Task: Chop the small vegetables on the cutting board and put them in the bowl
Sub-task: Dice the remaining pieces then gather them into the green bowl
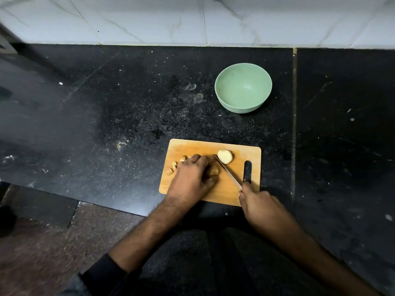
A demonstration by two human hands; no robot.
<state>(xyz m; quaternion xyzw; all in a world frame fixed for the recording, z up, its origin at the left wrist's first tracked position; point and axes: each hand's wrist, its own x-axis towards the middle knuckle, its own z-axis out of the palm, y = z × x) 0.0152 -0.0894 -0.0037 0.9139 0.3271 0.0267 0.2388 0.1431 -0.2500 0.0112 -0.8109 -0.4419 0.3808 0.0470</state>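
A wooden cutting board (239,184) lies on the black counter. My left hand (192,178) presses down on a small pale vegetable (214,171) at the board's middle. My right hand (259,202) grips a knife (227,171) by its handle; the blade runs diagonally up-left, just right of the held vegetable. A whole pale vegetable (224,156) sits near the board's far edge, beside the blade tip. Cut pieces (174,166) lie on the board's left end. A green bowl (243,90) with nothing visible inside stands beyond the board.
The black speckled counter (128,107) carries crumbs and smudges, with a seam (294,116) to the right of the board. A white marble-look wall (192,20) backs it. The counter's front edge (106,209) steps down to a brownish floor at lower left.
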